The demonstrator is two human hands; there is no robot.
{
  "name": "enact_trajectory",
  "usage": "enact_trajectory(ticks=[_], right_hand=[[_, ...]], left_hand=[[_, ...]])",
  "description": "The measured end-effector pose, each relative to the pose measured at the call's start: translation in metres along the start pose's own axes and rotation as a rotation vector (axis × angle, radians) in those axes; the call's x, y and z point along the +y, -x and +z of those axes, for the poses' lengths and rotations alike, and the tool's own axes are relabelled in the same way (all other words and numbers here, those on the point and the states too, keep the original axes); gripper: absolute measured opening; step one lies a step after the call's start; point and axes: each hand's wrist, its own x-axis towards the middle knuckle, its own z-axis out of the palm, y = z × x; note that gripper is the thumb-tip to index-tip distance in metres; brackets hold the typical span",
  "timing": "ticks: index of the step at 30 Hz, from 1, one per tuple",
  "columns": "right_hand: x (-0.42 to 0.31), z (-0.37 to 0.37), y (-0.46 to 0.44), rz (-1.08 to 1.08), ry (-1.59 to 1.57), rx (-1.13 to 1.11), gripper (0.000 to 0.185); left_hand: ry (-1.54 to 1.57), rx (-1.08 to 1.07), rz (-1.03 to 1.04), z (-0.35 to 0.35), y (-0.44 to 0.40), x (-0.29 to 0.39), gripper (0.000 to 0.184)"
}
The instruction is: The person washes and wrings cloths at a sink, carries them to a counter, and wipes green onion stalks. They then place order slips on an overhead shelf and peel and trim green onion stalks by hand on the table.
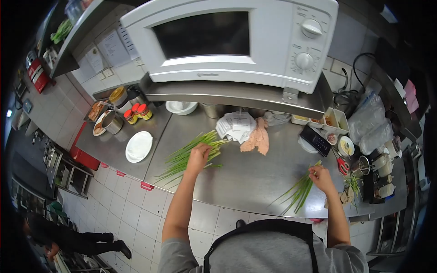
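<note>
Apron [273,224], counter edge [227,206], room between hands [199,157]

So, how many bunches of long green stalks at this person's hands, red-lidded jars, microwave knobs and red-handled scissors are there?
Bunches of long green stalks: 2
Red-lidded jars: 3
Microwave knobs: 2
Red-handled scissors: 1 pair
Total: 8

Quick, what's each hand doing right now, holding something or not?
Left hand: fingers curled over the larger green bunch; grip can't be told.
Right hand: fingers bent at the smaller green bunch; grip can't be told.
</note>
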Motion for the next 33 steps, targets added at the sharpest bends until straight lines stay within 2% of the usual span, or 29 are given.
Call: enact_trajectory(ticks=[3, 4, 5, 6, 8, 11, 14, 16, 18, 19, 20, 22, 23, 25, 27, 29, 31, 33], right_hand=[[0.046, -0.029, 0.034, 0.106, 0.023, 0.129, 0.019], [0.061, -0.04, 0.044, 0.138, 0.036, 0.197, 0.017], [0.076, -0.053, 0.056, 0.169, 0.054, 0.266, 0.016], [0.089, -0.066, 0.07, 0.217, 0.081, 0.305, 0.015], [0.111, -0.08, 0.088, 0.285, 0.112, 0.369, 0.013], [0.137, -0.082, 0.1, 0.379, 0.092, 0.402, 0.013], [0.144, -0.077, 0.097, 0.404, 0.213, 0.095, 0.017], [0.139, -0.069, 0.097, 0.501, 0.333, 0.065, 0.021], [0.136, -0.069, 0.09, 0.536, 0.4, -0.056, 0.021], [0.153, -0.067, 0.092, 0.481, 0.334, -0.07, 0.018], [0.154, -0.068, 0.091, 0.436, 0.258, -0.015, 0.015], [0.132, -0.08, 0.081, 0.333, 0.094, 0.076, 0.011], [0.116, -0.081, 0.07, 0.261, 0.027, 0.093, 0.01], [0.073, -0.083, 0.056, 0.151, -0.09, 0.148, 0.009], [0.024, -0.076, 0.037, -0.03, -0.197, 0.167, 0.011], [-0.011, -0.061, 0.021, -0.349, -0.132, 0.193, 0.014], [-0.045, -0.047, 0.009, -0.525, -0.118, 0.149, 0.018], [-0.061, -0.035, -0.004, -0.653, 0.027, 0.141, 0.021]], left_hand=[[-0.2, -0.143, -0.067, 0.023, -0.001, -0.026, 0.009], [-0.285, -0.271, -0.225, 0.017, -0.003, -0.016, 0.013], [-0.226, -0.248, -0.26, 0.011, 0.001, -0.006, 0.012], [-0.33, -0.24, -0.193, 0.002, 0.007, 0.0, 0.012], [-0.446, -0.281, -0.388, -0.01, 0.029, -0.006, 0.014], [-0.42, -0.233, -0.387, -0.013, 0.067, -0.026, 0.01], [-0.426, -0.16, -0.425, -0.006, 0.076, -0.024, 0.009], [-0.503, -0.113, -0.391, -0.001, 0.075, -0.02, 0.01], [-0.296, -0.036, -0.353, 0.008, 0.062, 0.006, 0.01], [-0.204, 0.011, -0.339, 0.011, 0.054, 0.024, 0.01], [0.019, -0.062, -0.454, 0.015, 0.044, 0.047, 0.008], [0.39, -0.12, -0.495, 0.035, 0.027, 0.106, 0.012], [0.465, -0.183, -0.567, 0.046, 0.021, 0.137, 0.013], [0.824, -0.322, -0.674, 0.074, 0.015, 0.175, 0.017], [0.93, -0.395, -0.715, 0.096, 0.012, 0.198, 0.018], [0.992, -0.468, -0.724, 0.111, 0.009, 0.216, 0.019], [0.997, -0.517, -0.71, 0.117, 0.008, 0.227, 0.019], [0.971, -0.56, -0.658, 0.121, 0.009, 0.233, 0.02]])
